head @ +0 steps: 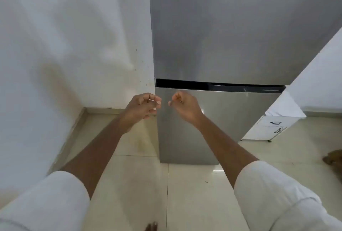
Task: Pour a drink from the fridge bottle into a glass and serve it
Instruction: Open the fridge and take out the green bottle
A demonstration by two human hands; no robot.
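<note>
A person stands before one tall brushed-steel two-door fridge (231,36), both of its doors closed, a dark gap with a recessed handle strip running between the upper and the lower door (194,125). Two bare forearms reach forward out of rolled white sleeves (273,190). The left hand (140,106) hangs at the lower door's left edge, its fingers (155,101) curled loosely inward around nothing. The right hand (184,105), just beside it and apart from it, is held in front of the lower door near its top left corner, fingers likewise bent in with nothing between them; whether either hand touches the steel cannot be told. No bottle or glass shows; the fridge that would hold the bottle is shut. One white wall (64,45) runs along the left. One white cabinet (273,127) with two dark handles stands to the right on the glossy cream tiled floor (194,203). One bare foot's toes (151,227) peek in at the bottom edge.
</note>
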